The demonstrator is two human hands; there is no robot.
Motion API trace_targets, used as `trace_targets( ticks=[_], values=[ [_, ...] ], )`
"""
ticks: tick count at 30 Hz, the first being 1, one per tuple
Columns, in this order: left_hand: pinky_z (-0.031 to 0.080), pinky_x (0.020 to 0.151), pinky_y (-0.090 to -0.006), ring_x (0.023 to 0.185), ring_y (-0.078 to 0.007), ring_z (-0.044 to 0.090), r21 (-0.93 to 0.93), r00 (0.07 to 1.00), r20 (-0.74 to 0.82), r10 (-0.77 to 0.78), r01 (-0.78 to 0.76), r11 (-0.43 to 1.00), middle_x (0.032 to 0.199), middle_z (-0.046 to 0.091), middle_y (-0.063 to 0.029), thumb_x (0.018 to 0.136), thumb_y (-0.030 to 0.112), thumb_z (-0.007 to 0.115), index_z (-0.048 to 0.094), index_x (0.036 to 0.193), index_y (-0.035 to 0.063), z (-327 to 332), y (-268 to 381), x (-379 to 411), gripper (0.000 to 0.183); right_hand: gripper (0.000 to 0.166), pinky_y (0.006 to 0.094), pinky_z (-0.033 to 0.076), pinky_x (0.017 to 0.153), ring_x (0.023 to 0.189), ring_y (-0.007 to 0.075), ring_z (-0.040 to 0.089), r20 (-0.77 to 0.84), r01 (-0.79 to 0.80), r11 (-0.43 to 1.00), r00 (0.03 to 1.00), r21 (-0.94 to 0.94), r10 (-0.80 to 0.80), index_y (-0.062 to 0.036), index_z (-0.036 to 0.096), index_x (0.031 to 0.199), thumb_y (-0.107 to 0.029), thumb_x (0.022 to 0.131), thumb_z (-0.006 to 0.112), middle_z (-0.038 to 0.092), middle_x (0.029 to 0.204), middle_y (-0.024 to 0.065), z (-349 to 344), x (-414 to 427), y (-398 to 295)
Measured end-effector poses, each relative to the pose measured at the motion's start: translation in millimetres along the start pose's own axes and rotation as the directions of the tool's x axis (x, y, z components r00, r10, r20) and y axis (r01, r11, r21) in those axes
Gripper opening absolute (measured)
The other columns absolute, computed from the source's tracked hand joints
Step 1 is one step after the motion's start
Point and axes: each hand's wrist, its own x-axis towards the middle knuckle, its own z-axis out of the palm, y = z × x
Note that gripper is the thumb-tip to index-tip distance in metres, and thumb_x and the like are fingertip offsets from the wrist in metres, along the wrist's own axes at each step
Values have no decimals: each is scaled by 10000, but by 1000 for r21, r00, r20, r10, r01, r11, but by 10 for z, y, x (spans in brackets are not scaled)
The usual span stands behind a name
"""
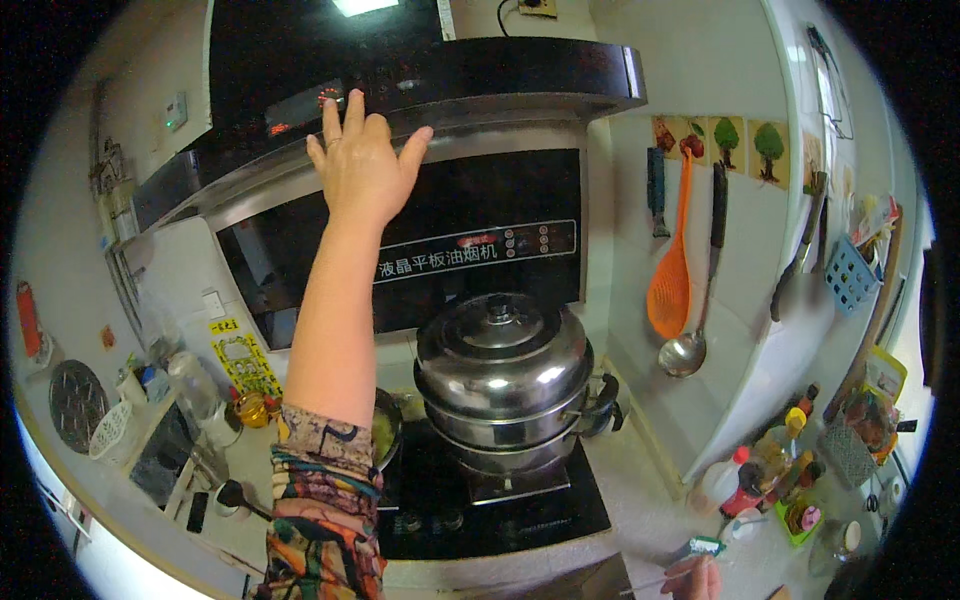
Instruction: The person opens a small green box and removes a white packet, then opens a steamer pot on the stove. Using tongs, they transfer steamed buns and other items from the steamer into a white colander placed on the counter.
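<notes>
My left hand (364, 161) is raised to the black range hood (525, 71), back of the hand towards me and fingers spread. Its fingertips reach the control panel by glowing red digits; whether they press on it, I cannot tell. A stainless steel steamer pot (502, 390) with a domed lid stands on the black gas hob (495, 525) below. Beside it, a pan (386, 431) is partly hidden by my patterned sleeve. Low at the right, my right hand (696, 577) grips a thin stick-like utensil (649, 585). A small green-and-white packet (705, 546) shows just beyond its fingers.
An orange slotted spoon (670, 296) and a metal ladle (684, 354) hang on the right wall. Several bottles (772, 457) crowd the right counter with a green tray (799, 519). At the left are a white basket (112, 431) and a black-handled ladle (238, 496).
</notes>
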Motion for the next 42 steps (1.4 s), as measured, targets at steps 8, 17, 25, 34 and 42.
trace_targets(
  ticks=[8, 17, 25, 34, 42],
  values=[
    [339, 1000, -433, 1192, -367, 470, -564, 967, -251, -38, -114, 818, 1260, 536, -216, 810, 255, 690, 600, 808, 49, -534, 842, -528, 224, 357, 281, 469, 546, 570, 157, 567, -317, 278, 956, 902, -96, -294, 1, 576, 823, -285, 980, 429, 619, 719, 108, -251, 218, 134],
    [467, 853, -340, 952, -226, 616, -717, 600, 462, 653, 686, -122, 1011, 654, -109, 775, 58, 682, 622, 935, 20, -1478, 2687, -3116, 175, 228, 256, 478, 585, 635, 129, 610, -220, 388, 812, 829, -436, -514, 12, 559, 889, -148, 989, 430, 642, 815, 93, -602, 536, -264],
    [483, 790, -353, 964, -252, 581, -461, 286, 659, 695, 884, 73, 1170, 554, -138, 738, 123, 747, 461, 1249, 44, -1585, 3456, -4286, 590, 204, 291, 480, 567, 614, 166, 614, -10, 353, 616, 862, -704, -506, -15, 578, 844, -145, 963, 475, 597, 724, 87, -711, 644, -13],
    [506, 666, -309, 762, -247, 614, -424, 301, 633, 714, 906, -6, 1145, 562, -155, 729, 95, 750, 456, 1241, 34, -1618, 3866, -4354, 593, 237, 267, 482, 576, 617, 137, 616, 97, 371, 566, 886, -736, -454, -10, 587, 827, -168, 969, 482, 602, 710, 72, -763, 848, 59],
    [513, 653, -312, 795, -246, 627, -418, 334, 614, 716, 906, -64, 1025, 610, -135, 743, 82, 737, 547, 1132, 41, -1608, 3940, -4378, 434, 202, 281, 491, 586, 629, 155, 630, 138, 411, 575, 878, -707, -458, -6, 582, 837, -128, 959, 478, 610, 733, 75, -778, 917, 130]
  ],
)
